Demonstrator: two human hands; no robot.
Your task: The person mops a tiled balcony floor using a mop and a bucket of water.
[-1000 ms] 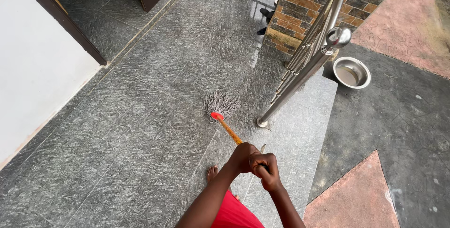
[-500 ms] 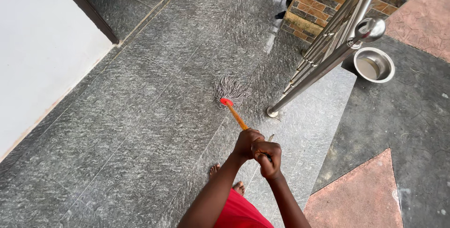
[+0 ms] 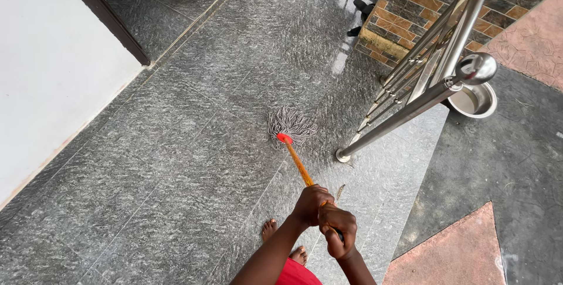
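A string mop lies with its grey head (image 3: 291, 124) spread on the grey tiled floor (image 3: 176, 144), joined by a red collar to an orange handle (image 3: 299, 165). My left hand (image 3: 311, 203) grips the handle lower down. Just behind it, my right hand (image 3: 340, 231) wraps the handle's top end. Both arms reach out from the bottom of the head view, above my bare feet (image 3: 284, 241).
A steel stair railing (image 3: 422, 94) stands right of the mop, its post meeting the floor by the step edge. A steel bowl (image 3: 474, 100) sits on the lower ground beyond it. A white wall (image 3: 53, 68) runs along the left; a brick pillar (image 3: 434, 9) rises behind.
The mop head has shifted slightly left across the tiles, away from the railing post. Both hands stay on the handle and the view has swung a little.
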